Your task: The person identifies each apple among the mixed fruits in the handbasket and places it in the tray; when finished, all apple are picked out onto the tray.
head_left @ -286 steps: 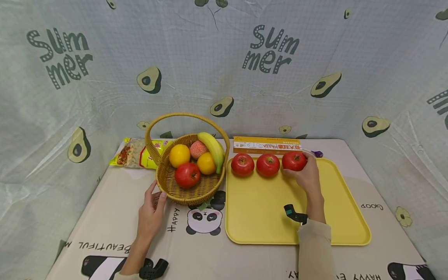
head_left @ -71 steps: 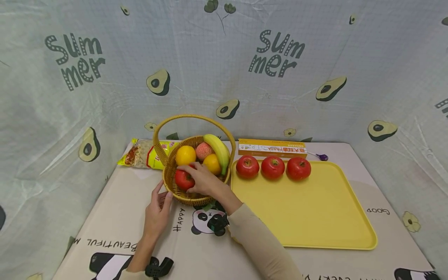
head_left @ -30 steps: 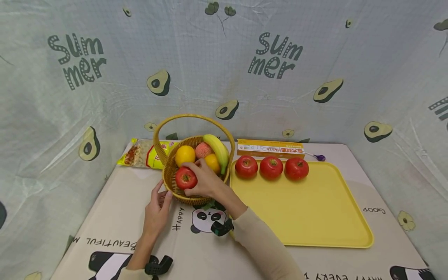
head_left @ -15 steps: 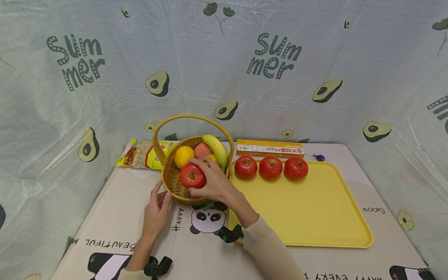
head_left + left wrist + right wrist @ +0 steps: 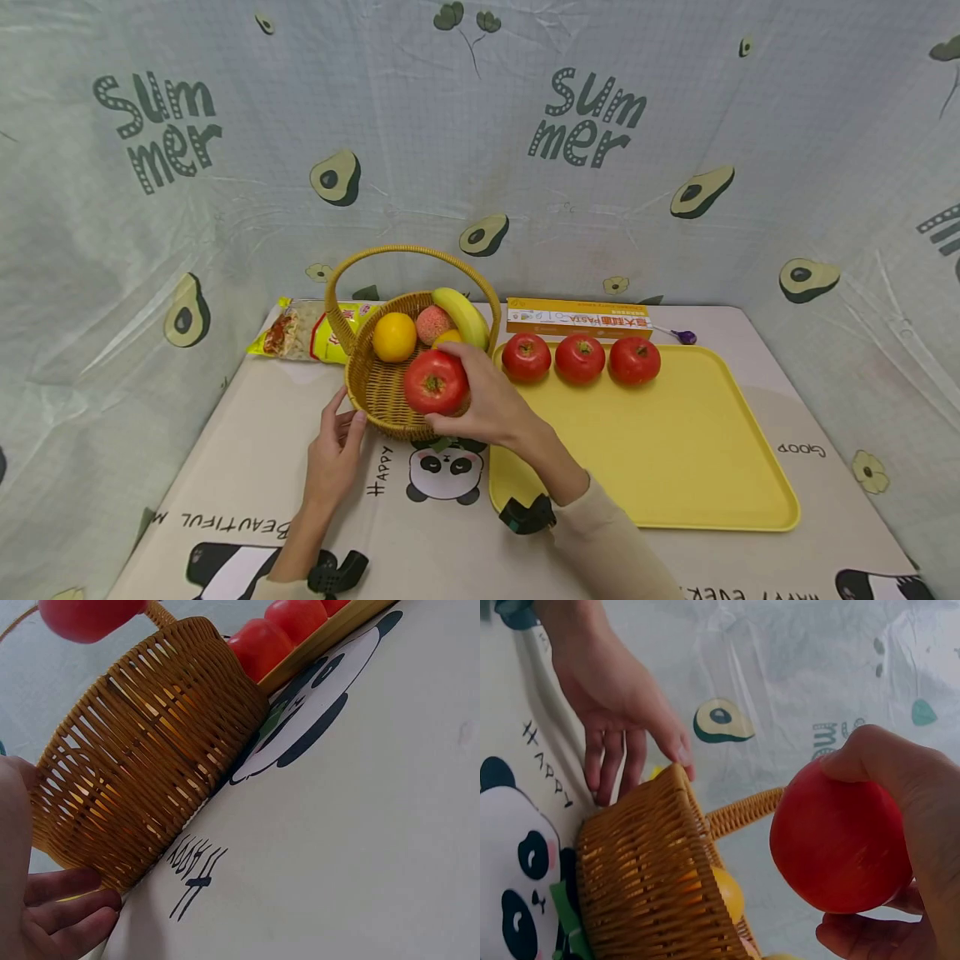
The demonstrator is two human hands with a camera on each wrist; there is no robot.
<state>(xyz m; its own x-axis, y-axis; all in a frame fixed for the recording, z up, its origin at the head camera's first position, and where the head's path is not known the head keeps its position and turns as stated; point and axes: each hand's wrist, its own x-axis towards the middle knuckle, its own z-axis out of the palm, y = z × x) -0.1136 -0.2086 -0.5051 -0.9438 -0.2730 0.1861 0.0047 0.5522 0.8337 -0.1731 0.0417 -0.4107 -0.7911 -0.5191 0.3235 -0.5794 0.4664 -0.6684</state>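
My right hand (image 5: 483,400) holds a red apple (image 5: 435,382) above the front right part of the wicker basket (image 5: 386,400). In the right wrist view, its thumb lies over the top of the apple (image 5: 840,836) and the fingers come round from below. My left hand (image 5: 333,458) rests against the basket's near left side, fingers loosely extended. The right wrist view shows the left thumb (image 5: 673,746) at the basket rim. Inside the basket sit an orange (image 5: 394,337), a rough pink fruit (image 5: 432,323), a banana (image 5: 463,315) and another orange-yellow fruit (image 5: 448,337), partly hidden.
Right of the basket lies a yellow tray (image 5: 645,450) with three red apples (image 5: 580,359) in a row along its back edge. Behind it are a pasta box (image 5: 577,317) and a purple-tipped utensil (image 5: 684,337). A yellow food packet (image 5: 300,331) lies behind the basket's left side.
Earlier, my right hand let go of the third apple on the tray and reached into the basket. It has since lifted the basket's apple, moving right and toward me. My left hand stays at the basket.
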